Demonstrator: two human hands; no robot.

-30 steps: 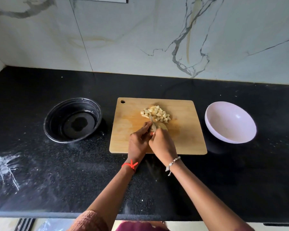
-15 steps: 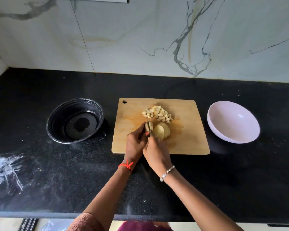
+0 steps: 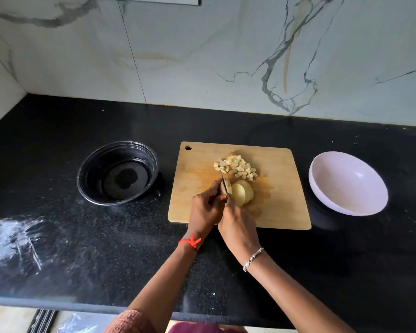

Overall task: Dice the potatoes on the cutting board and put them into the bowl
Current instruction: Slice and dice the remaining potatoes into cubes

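While the task stands unfinished, the black countertop (image 3: 82, 236) carries every item noted below. The wooden cutting board (image 3: 281, 207) lies at its centre; a black bowl (image 3: 78, 179) holding a little liquid sits to its left, and the pale bowl (image 3: 334, 179) sits to its right, nothing in it. No potato has reached either bowl. The left hand (image 3: 203, 212) rests on the board's near half, fingers curled and pinching the uncut potato end (image 3: 226, 187). The right hand (image 3: 238, 227), just beside it, is curled round the handle of the knife (image 3: 222, 179) — the handle itself is hidden. A heap of diced potato (image 3: 235, 167) lies near the board's far edge. Round slices (image 3: 241, 193) lean overlapped just right of the blade, touching the potato end. Assessment: dicing is partly done. Remaining work — finish slicing the end, cut the slices into cubes, and carry all pieces to the bowl.
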